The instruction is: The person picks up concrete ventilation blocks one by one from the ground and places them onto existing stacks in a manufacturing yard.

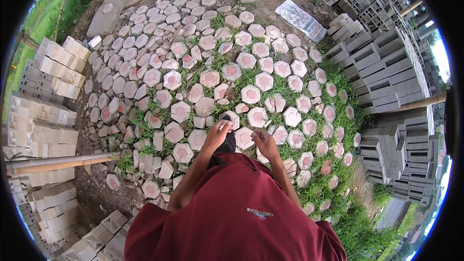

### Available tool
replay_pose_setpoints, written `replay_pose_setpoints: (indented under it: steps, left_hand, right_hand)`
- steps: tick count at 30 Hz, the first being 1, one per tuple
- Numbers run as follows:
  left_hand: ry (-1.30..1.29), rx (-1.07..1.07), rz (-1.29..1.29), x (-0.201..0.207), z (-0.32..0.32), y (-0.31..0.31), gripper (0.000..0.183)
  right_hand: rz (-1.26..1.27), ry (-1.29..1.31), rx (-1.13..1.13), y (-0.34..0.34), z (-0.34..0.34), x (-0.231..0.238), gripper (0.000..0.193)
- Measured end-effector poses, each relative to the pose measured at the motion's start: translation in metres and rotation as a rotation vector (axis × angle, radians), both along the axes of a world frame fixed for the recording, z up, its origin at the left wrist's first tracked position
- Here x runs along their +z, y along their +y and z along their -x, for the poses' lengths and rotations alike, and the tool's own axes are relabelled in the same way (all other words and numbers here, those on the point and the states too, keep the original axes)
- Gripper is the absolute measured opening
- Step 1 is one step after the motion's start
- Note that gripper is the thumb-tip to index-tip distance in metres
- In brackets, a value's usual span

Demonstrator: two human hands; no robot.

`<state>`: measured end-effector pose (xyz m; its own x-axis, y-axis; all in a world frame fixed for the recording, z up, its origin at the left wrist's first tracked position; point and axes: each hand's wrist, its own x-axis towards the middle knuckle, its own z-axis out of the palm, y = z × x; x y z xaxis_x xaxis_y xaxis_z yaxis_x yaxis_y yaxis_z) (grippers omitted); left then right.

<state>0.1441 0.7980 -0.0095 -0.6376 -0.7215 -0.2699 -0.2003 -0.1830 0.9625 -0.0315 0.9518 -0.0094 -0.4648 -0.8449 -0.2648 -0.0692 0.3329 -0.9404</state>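
Note:
My left hand (218,134) is raised in front of my body with its fingers curled together. Whatever may be between them is too small to make out. Just beside it, my dark shoe (225,117) and trouser leg show over the paving. My right hand (264,144) is at about the same height, a short way to the right, its fingers also bent closed. I cannot tell whether it holds anything. Beneath both hands lie hexagonal paving blocks (245,137), pale grey with reddish centres. The two hands are apart from each other.
Uneven paving blocks with grass (246,79) between them cover the ground. Hollow concrete blocks (386,77) stand stacked at right, more block stacks (48,116) at left. A bamboo pole (63,162) juts in from the left. A white printed sack (300,19) lies at the far right.

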Motion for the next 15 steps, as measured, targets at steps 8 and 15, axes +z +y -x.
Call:
replay_pose_setpoints:
  steps: [8, 15]
  left_hand:
    - [-0.204, 0.072, 0.372, 0.061, 0.106, -0.220, 0.043]
    - [-0.126, 0.117, 0.149, 0.037, 0.136, -0.310, 0.038]
  right_hand:
    - [0.115, 0.352, -0.043, -0.215, 0.161, 0.036, 0.032]
    - [0.123, 0.070, 0.025, -0.330, 0.200, 0.009, 0.024]
